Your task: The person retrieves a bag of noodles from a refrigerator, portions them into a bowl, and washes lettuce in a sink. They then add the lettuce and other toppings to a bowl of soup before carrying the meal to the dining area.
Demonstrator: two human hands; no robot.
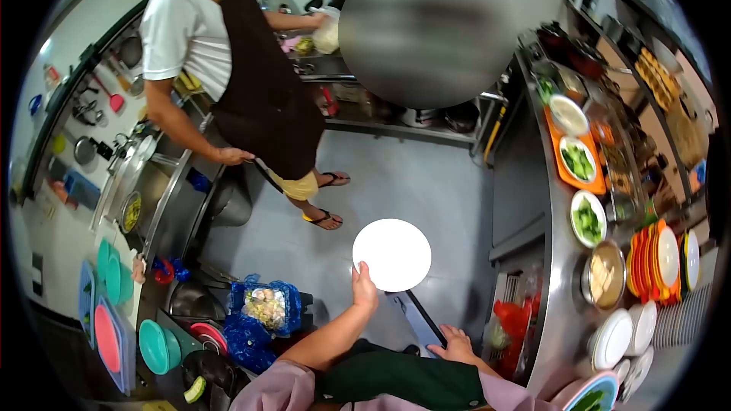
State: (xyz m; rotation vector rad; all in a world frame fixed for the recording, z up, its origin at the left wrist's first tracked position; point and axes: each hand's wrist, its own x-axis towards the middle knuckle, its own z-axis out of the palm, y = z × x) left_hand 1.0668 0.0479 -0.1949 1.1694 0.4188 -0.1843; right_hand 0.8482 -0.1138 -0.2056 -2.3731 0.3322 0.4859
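A round white plate [392,255] is in my left hand [364,286], whose thumb lies over its near edge; the other fingers are hidden beneath it. My right hand [454,344] is lower and to the right, by the dark handle of a wide blade [417,321] that points up toward the plate. Its fingers look spread near the handle's end; whether they touch it is unclear.
A co-worker in a brown apron [266,76] stands ahead on the left. The right counter [556,259] holds oval dishes of greens [588,218], a metal bowl [604,274] and stacked plates. A blue-lined bin [285,306] with food scraps stands at lower left.
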